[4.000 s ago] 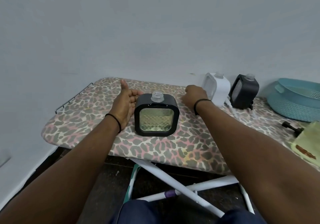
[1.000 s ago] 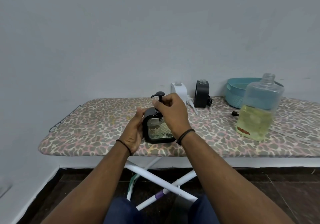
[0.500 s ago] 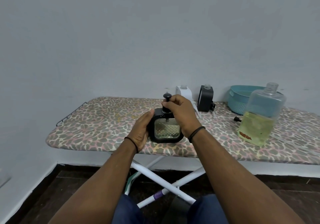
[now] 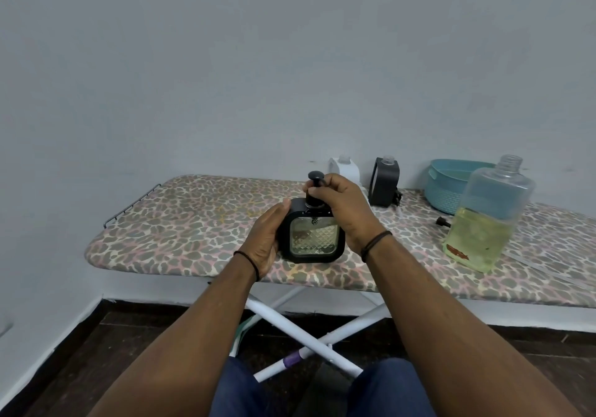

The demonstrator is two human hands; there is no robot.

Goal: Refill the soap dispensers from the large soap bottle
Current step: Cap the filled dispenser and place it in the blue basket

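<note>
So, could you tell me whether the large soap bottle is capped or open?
Open: the large soap bottle shows a bare threaded neck, no cap.

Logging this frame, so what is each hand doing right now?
Left hand: open, palm steadying the side of the black dispenser.
Right hand: closed, grip on the pump top of that dispenser.
</note>
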